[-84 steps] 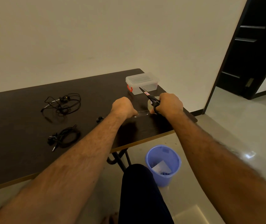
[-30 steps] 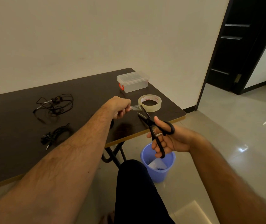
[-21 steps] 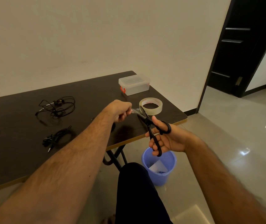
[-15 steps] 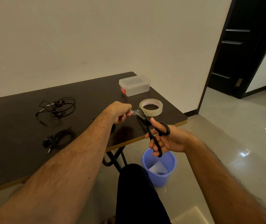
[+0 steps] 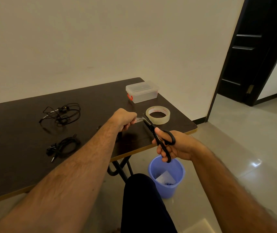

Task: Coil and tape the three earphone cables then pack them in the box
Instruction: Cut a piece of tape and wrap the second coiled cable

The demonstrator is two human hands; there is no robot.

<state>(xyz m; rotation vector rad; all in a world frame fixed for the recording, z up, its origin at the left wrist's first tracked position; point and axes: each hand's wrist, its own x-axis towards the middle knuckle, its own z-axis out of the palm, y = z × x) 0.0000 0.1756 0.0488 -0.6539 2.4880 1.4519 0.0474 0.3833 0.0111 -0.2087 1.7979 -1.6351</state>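
My left hand (image 5: 125, 119) pinches a short strip of clear tape (image 5: 139, 119) drawn from the tape roll (image 5: 158, 114) lying flat on the dark table (image 5: 25, 169). Black scissors (image 5: 159, 137) are gripped in my right hand (image 5: 176, 146), their blades meeting the strip between my left hand and the roll. A loose tangled earphone cable (image 5: 62, 114) lies at the far left. A coiled black earphone cable (image 5: 63, 147) lies nearer me. A third dark earphone cable (image 5: 118, 137) shows partly under my left forearm. The clear lidded box (image 5: 142, 91) with a red latch stands closed at the table's far right corner.
A blue bin (image 5: 166, 175) holding scraps stands on the tiled floor below the table's right end, beside my dark-trousered knee (image 5: 142, 199). Black folding table legs (image 5: 119, 167) show under the edge. A dark door (image 5: 255, 47) stands open at the right.
My right hand has left the roll, swung down toward me with the scissors, and brought the blades up to the strip. My left hand still holds the strip's end.
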